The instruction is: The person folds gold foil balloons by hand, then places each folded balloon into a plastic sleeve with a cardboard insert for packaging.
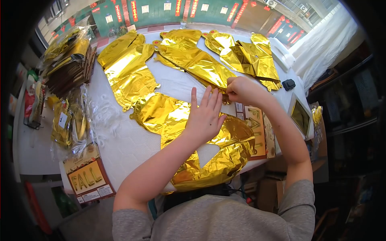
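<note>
A person's left hand (205,116) lies flat, fingers spread, on a crumpled gold foil balloon (161,116) at the near edge of a white surface (120,146). The right hand (240,90) has its fingers pinched together on a foil edge (225,96) just beyond. More gold foil shapes (197,60) cover the far side. A packaging card (86,180) at left reads "FALL"; a second card (255,130) beneath the right forearm is unreadable.

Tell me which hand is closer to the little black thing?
Right. The right hand is close beside the black thing; the left hand lies farther off, flat on the gold balloon.
</note>
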